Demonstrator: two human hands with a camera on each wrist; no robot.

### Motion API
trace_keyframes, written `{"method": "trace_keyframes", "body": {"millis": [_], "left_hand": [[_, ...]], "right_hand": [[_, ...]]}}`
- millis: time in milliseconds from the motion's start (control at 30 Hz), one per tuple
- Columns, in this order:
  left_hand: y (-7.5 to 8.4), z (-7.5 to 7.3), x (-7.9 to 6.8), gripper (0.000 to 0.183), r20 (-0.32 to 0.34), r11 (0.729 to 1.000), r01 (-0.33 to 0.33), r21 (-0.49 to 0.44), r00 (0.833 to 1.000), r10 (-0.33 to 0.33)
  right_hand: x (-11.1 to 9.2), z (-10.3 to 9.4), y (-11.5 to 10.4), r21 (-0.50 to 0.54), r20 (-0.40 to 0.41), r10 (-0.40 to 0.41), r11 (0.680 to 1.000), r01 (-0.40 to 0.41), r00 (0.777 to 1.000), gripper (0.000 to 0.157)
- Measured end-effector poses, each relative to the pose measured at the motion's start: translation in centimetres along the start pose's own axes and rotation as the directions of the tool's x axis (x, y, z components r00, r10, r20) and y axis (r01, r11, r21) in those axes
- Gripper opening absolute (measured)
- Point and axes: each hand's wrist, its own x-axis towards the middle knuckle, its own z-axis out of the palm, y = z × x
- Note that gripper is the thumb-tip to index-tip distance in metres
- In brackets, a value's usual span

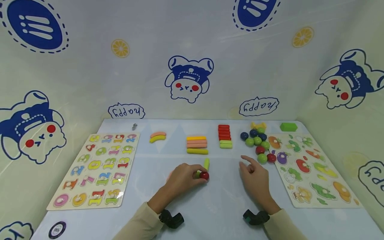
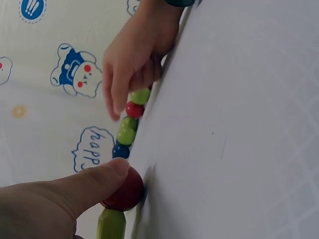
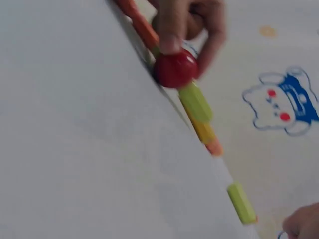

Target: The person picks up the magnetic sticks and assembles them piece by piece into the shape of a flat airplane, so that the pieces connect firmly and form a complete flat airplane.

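My left hand [image 1: 184,178] pinches a glossy red ball [image 1: 204,175] between thumb and fingers, low over the white table. In the left wrist view the thumb lies across the red ball [image 2: 126,191]. A yellow-green stick [image 1: 206,163] lies just beyond the fingertips, and an orange piece [image 1: 169,175] shows partly behind the hand. My right hand [image 1: 255,178] holds nothing, its index finger extended towards the left. Nearest to it is a cluster of balls, among them a green ball [image 1: 262,158] and a dark red ball [image 1: 271,158].
A number puzzle board [image 1: 126,166] lies left, a vegetable puzzle board [image 1: 309,181] right. Between them are stacked pink sticks [image 1: 196,143], red sticks [image 1: 224,131] and a yellow curved piece [image 1: 157,138]. A green block [image 1: 288,127] sits at the back right, a round black-and-white disc [image 1: 57,230] front left.
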Motion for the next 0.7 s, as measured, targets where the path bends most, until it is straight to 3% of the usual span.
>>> {"method": "trace_keyframes", "body": {"millis": [100, 200, 467, 700], "left_hand": [[0.1, -0.1, 0.0, 0.029, 0.011, 1.000, 0.017, -0.026, 1.000, -0.016], [0.0, -0.1, 0.0, 0.029, 0.015, 0.999, 0.021, -0.035, 1.000, -0.021], [0.1, -0.1, 0.0, 0.028, -0.003, 0.999, 0.012, -0.036, 1.000, -0.012], [0.0, 0.1, 0.0, 0.028, 0.003, 0.999, 0.002, -0.032, 1.000, -0.002]], "right_hand": [[0.4, -0.9, 0.8, 0.003, -0.081, 0.128, 0.992, -0.128, 0.988, 0.042], [0.8, -1.6, 1.3, -0.003, -0.137, 0.174, 0.984, -0.176, 0.975, 0.043], [1.2, -2.5, 1.8, -0.019, -0.276, 0.129, 0.990, -0.140, 0.952, 0.039], [1.0, -2.3, 2.1, -0.031, -0.241, 0.142, 0.988, -0.154, 0.960, 0.034]]}}
